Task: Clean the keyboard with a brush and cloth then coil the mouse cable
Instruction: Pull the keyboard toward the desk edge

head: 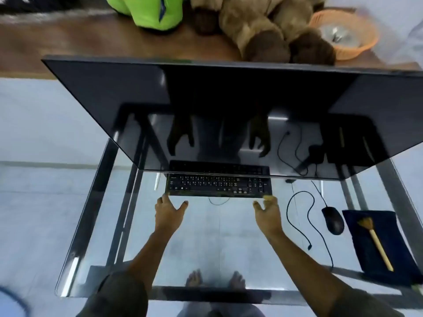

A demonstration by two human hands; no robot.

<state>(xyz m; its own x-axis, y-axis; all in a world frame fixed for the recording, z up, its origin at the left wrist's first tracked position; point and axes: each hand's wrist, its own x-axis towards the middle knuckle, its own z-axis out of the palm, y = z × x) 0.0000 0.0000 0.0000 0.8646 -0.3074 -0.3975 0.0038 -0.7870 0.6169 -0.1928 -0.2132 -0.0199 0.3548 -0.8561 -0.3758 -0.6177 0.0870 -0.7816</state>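
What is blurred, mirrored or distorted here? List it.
Head view: the dark monitor mirrors the left hand, the right hand and the mouse cable; the wide lens splays the glass table; the plush toy and orange basket are blurred.

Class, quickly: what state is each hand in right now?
Left hand: open, fingertips at the near left corner of the keyboard.
Right hand: open, fingertips at its near right corner.
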